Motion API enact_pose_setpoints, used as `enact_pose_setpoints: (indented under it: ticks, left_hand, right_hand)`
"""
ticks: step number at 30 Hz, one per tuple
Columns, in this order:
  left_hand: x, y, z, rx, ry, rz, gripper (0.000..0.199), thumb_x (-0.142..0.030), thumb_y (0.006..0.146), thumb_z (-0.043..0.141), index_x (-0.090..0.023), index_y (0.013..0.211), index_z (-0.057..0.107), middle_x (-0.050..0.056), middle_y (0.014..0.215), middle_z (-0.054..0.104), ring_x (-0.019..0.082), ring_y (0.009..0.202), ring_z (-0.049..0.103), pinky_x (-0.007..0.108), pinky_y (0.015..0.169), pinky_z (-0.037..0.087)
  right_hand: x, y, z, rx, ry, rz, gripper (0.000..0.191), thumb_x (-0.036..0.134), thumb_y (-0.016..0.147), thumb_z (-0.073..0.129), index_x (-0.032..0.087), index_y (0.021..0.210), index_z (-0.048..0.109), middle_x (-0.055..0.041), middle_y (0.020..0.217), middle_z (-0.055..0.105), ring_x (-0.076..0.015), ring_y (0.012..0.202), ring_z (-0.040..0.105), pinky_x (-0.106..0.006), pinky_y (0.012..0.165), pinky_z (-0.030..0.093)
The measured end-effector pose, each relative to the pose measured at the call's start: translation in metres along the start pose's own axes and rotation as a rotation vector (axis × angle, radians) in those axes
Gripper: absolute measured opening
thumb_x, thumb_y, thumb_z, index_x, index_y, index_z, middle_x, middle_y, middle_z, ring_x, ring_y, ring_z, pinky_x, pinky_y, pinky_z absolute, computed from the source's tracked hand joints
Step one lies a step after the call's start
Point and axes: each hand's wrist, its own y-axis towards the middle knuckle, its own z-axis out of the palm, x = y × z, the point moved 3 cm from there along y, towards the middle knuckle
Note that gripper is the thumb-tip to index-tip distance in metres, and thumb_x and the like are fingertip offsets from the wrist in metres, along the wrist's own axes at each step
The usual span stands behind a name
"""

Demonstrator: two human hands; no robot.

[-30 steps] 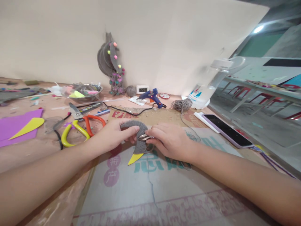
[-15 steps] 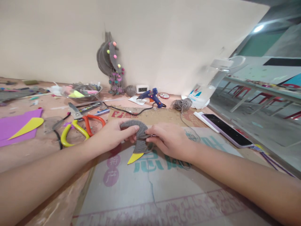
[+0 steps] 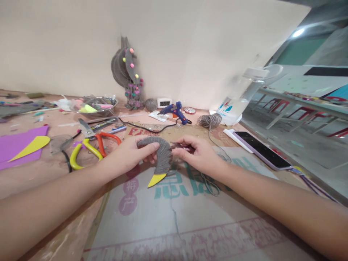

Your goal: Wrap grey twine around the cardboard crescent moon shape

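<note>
A curved, crescent-like piece (image 3: 163,154) is wrapped in grey yarn, with a bare yellow tip at its lower end. My left hand (image 3: 143,150) is closed on its upper left end, thumb on top. Just right of the curve, my right hand (image 3: 199,154) is closed round the grey yarn (image 3: 211,186), which hangs in loops below the palm. A small dark reddish thing (image 3: 188,148) shows between those fingers; its kind is unclear. More yarn runs back to a grey skein (image 3: 210,120).
Beneath the hands lies a printed cardboard sheet (image 3: 141,232). Scissors (image 3: 87,154) with yellow and orange handles lie left, near purple sheet (image 3: 21,145) and a yellow cut-out (image 3: 31,148). A blue glue gun (image 3: 175,110), bottle (image 3: 239,96) and phone (image 3: 261,150) stand or lie farther off.
My right hand has drawn back to the right, away from the crescent, uncovering its wrapped middle. The left hand keeps its hold almost unmoved.
</note>
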Motion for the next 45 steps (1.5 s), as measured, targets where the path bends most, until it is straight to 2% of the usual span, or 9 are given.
enact_pose_setpoints:
  ticks: [4, 6, 13, 24, 31, 35, 39, 42, 45]
  left_hand:
    - [0.003, 0.001, -0.001, 0.000, -0.068, 0.009, 0.024, -0.037, 0.079, 0.054, -0.017, 0.065, 0.059, 0.000, 0.060, 0.061, 0.012, 0.055, 0.056, 0.022, 0.056, 0.046]
    - [0.006, 0.002, -0.001, 0.008, -0.093, 0.002, 0.026, -0.039, 0.078, 0.053, -0.016, 0.066, 0.058, 0.001, 0.061, 0.061, 0.012, 0.056, 0.056, 0.023, 0.056, 0.046]
    - [0.008, 0.001, 0.005, 0.047, 0.060, 0.031, 0.021, -0.038, 0.072, 0.060, -0.017, 0.070, 0.057, -0.004, 0.063, 0.054, 0.009, 0.054, 0.049, 0.019, 0.050, 0.039]
    - [0.003, -0.005, 0.008, 0.101, 0.358, 0.106, 0.030, -0.045, 0.077, 0.052, -0.018, 0.063, 0.055, -0.004, 0.059, 0.049, 0.011, 0.056, 0.045, 0.021, 0.049, 0.032]
    - [0.003, -0.004, 0.007, 0.143, 0.357, 0.122, 0.031, -0.043, 0.080, 0.046, -0.018, 0.061, 0.049, -0.005, 0.056, 0.042, 0.010, 0.053, 0.042, 0.022, 0.048, 0.030]
    - [0.002, -0.003, 0.007, 0.141, 0.411, 0.158, 0.034, -0.044, 0.081, 0.044, -0.018, 0.061, 0.049, -0.004, 0.058, 0.043, 0.011, 0.056, 0.044, 0.022, 0.050, 0.032]
    - [0.005, -0.002, 0.007, 0.107, 0.314, 0.179, 0.027, -0.041, 0.081, 0.046, -0.018, 0.072, 0.055, -0.002, 0.068, 0.054, 0.013, 0.065, 0.051, 0.023, 0.058, 0.040]
    - [0.006, -0.001, 0.006, 0.032, 0.156, 0.171, 0.021, -0.035, 0.075, 0.057, -0.019, 0.088, 0.058, 0.001, 0.082, 0.062, 0.016, 0.076, 0.057, 0.026, 0.067, 0.045]
    - [0.005, -0.001, 0.004, 0.002, 0.056, 0.152, 0.022, -0.026, 0.071, 0.061, -0.020, 0.091, 0.059, 0.001, 0.089, 0.065, 0.018, 0.084, 0.058, 0.028, 0.074, 0.046]
  right_hand:
    - [-0.001, 0.000, 0.005, 0.125, 0.065, 0.057, 0.022, 0.038, 0.078, 0.057, 0.017, 0.076, 0.063, 0.0018, 0.064, 0.056, -0.0097, 0.057, 0.047, -0.021, 0.051, 0.036]
    - [-0.003, 0.001, 0.006, 0.145, 0.111, 0.091, 0.024, 0.039, 0.079, 0.056, 0.017, 0.072, 0.062, 0.0031, 0.060, 0.051, -0.0090, 0.054, 0.044, -0.021, 0.049, 0.033]
    - [-0.004, 0.004, 0.001, 0.045, 0.260, 0.129, 0.025, 0.039, 0.077, 0.057, 0.016, 0.069, 0.058, 0.0043, 0.058, 0.045, -0.0079, 0.053, 0.039, -0.020, 0.048, 0.031]
    - [-0.001, 0.002, 0.002, 0.049, 0.121, 0.083, 0.027, 0.041, 0.078, 0.055, 0.017, 0.069, 0.061, 0.0032, 0.059, 0.049, -0.0094, 0.055, 0.042, -0.021, 0.050, 0.033]
    - [0.000, 0.000, 0.004, 0.128, 0.173, 0.080, 0.028, 0.041, 0.083, 0.050, 0.018, 0.069, 0.059, 0.0038, 0.057, 0.045, -0.0092, 0.053, 0.041, -0.022, 0.049, 0.032]
    - [0.001, 0.000, 0.002, 0.097, 0.168, 0.055, 0.027, 0.038, 0.083, 0.050, 0.017, 0.069, 0.060, 0.0039, 0.058, 0.045, -0.0086, 0.054, 0.040, -0.021, 0.050, 0.033]
    - [0.011, -0.003, 0.000, 0.043, 0.171, 0.013, 0.019, 0.033, 0.080, 0.054, 0.017, 0.075, 0.063, 0.0028, 0.062, 0.054, -0.0095, 0.058, 0.047, -0.021, 0.053, 0.037]
    - [0.022, -0.009, 0.001, 0.040, 0.181, -0.056, 0.014, 0.021, 0.078, 0.056, 0.017, 0.087, 0.065, 0.0005, 0.077, 0.065, -0.0099, 0.065, 0.056, -0.019, 0.056, 0.041]
    - [0.027, -0.014, 0.004, 0.064, 0.126, -0.162, 0.029, 0.006, 0.074, 0.051, 0.018, 0.096, 0.065, 0.0007, 0.086, 0.068, -0.0094, 0.072, 0.060, -0.018, 0.062, 0.044]
